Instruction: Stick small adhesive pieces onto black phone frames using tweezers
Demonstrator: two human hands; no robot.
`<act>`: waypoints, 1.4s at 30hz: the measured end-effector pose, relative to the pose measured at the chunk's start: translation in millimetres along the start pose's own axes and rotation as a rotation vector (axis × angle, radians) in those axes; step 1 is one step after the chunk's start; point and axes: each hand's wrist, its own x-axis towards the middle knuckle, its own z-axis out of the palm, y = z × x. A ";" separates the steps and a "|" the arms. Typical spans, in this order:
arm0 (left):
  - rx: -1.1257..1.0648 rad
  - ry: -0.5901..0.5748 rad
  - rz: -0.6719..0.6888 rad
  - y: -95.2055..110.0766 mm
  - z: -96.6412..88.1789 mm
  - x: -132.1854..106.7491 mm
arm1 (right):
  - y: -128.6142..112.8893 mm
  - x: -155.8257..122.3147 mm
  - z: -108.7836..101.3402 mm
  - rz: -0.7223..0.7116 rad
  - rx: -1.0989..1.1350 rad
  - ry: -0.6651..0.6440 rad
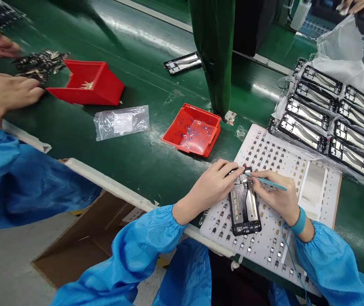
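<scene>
Blue smock sleeves (pixel 131 250) lead to the left hand (pixel 209 191) and right hand (pixel 276 195), close together at the top of a black phone frame (pixel 244 212); left fingers pinch it, right hand grips a teal pen (pixel 266 182); the frame lies on a white pegged board (pixel 330 204); a slipped tip could scratch its bare metal plates (pixel 251 206).
</scene>
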 end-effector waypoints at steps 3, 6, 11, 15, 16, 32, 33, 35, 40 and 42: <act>-0.002 -0.006 -0.009 -0.3 0.5 -0.7 | -0.6 -1.2 -0.1 -0.054 -0.023 0.005; -0.006 -0.017 -0.013 -0.5 0.6 -1.8 | -0.5 -2.4 -0.4 -0.114 -0.103 0.013; 0.013 -0.005 -0.004 -0.3 1.2 -2.1 | -0.8 -4.3 -0.1 -0.178 -0.161 0.002; 0.019 -0.006 -0.008 0.7 0.9 -1.6 | -1.4 -4.8 1.1 -0.207 -0.178 0.015; 0.017 -0.011 -0.010 1.1 0.6 -1.5 | -1.5 -4.8 1.6 -0.219 -0.186 0.016; 0.003 -0.020 -0.015 0.6 0.2 -1.8 | -0.8 -6.8 6.0 -0.322 -0.247 0.023; 0.002 -0.023 -0.016 0.5 0.3 -2.0 | -0.4 -6.9 6.2 -0.322 -0.249 0.026; 0.001 -0.027 -0.015 0.2 0.8 -2.3 | 0.2 -7.1 6.8 -0.319 -0.252 0.024; -0.037 -0.031 -0.039 -0.7 2.4 -3.0 | -0.5 -6.9 7.1 -0.320 -0.253 0.029; -0.100 -0.019 -0.066 -0.7 1.1 -2.6 | -1.1 -7.0 6.1 -0.315 -0.246 0.032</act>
